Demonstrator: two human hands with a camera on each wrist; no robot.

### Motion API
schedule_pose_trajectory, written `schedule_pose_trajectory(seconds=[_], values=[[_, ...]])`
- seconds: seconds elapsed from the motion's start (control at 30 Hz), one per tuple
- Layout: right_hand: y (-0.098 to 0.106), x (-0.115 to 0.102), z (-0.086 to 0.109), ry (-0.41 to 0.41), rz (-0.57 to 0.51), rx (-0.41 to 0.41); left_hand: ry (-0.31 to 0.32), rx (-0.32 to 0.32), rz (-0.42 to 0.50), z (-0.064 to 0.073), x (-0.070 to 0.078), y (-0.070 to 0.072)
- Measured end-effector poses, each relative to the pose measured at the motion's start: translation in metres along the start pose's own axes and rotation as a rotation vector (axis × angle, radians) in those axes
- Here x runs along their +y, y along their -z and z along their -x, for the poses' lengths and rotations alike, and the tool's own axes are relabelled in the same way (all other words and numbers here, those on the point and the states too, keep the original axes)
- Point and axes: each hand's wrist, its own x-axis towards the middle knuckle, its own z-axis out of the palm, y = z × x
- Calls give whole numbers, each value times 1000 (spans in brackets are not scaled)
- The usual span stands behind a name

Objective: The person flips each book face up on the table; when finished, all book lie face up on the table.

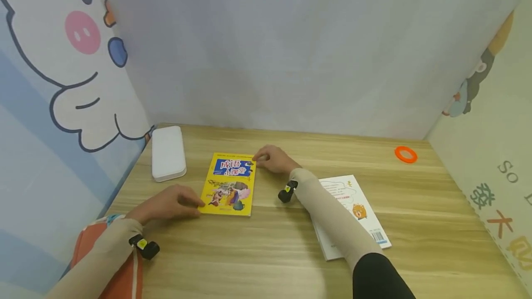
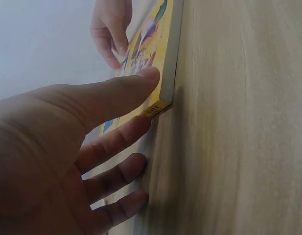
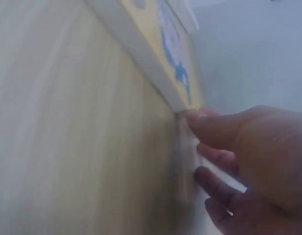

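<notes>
A yellow book (image 1: pixel 227 188) with a colourful picture cover lies face up on the wooden table. At its near left corner, my left hand (image 1: pixel 171 203) pinches it, thumb on the cover and index finger against the spine edge (image 2: pixel 153 111); the other fingers spread apart beside it. My right hand (image 1: pixel 275 158) holds the far right corner between thumb and fingers. In the right wrist view the right thumb (image 3: pixel 214 128) meets the book's corner, with some fingertips partly hidden behind it. Under my right forearm sits a white book (image 1: pixel 365 197), partly covered by the sleeve.
A white case (image 1: pixel 168 151) stands at the table's back left. Toward the back right lies an orange ring (image 1: pixel 409 161). A red-orange fabric item (image 1: pixel 126 276) shows beneath my left forearm. Printed walls border the left and right sides, with a pale curtain-like backdrop (image 1: pixel 282 59) behind.
</notes>
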Motion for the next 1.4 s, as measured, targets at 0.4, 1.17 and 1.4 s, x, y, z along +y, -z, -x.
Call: schedule_pose_trajectory(seconds=[0.4,1.17,1.4], values=[[51,6,62,106,-1,130,1,74,-27,-17,11,0],[69,74,310,-124,62,493,-208,109,135,-102,76,-39],[49,92,349,-169,64,573,-304,103,208,-144,105,-62]])
